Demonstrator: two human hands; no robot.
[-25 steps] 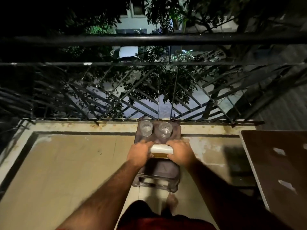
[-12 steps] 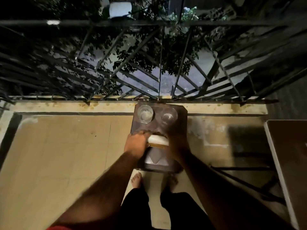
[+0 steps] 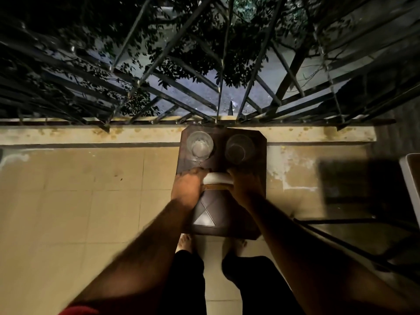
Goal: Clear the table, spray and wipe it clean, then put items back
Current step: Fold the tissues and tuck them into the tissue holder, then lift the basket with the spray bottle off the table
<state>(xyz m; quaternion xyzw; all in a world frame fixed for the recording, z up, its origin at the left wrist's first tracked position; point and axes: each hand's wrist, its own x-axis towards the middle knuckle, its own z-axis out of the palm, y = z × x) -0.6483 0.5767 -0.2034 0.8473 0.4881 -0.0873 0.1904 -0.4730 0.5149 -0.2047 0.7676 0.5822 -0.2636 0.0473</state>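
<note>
Both hands are gripping one object between them: the left hand [image 3: 188,185] is wrapping its left end, the right hand [image 3: 244,186] its right end, fingers curled closed around it. The object is a white-topped container [image 3: 218,179] with an amber band below; what it is exactly cannot be told in this light. It is sitting at the middle of a small dark stool [image 3: 223,214], its long axis running left to right, across the stool's length, with neither end distinguishable as a front. Beyond it, two drinking glasses [image 3: 200,145] [image 3: 239,148] are standing upright side by side at the far end, near the railing [image 3: 218,96]. The table [image 3: 411,178] is showing only an edge at far right. In my judgement the clearing step is under way, items being parked on the stool. The next move calls for a steady release without nudging the glasses.
</note>
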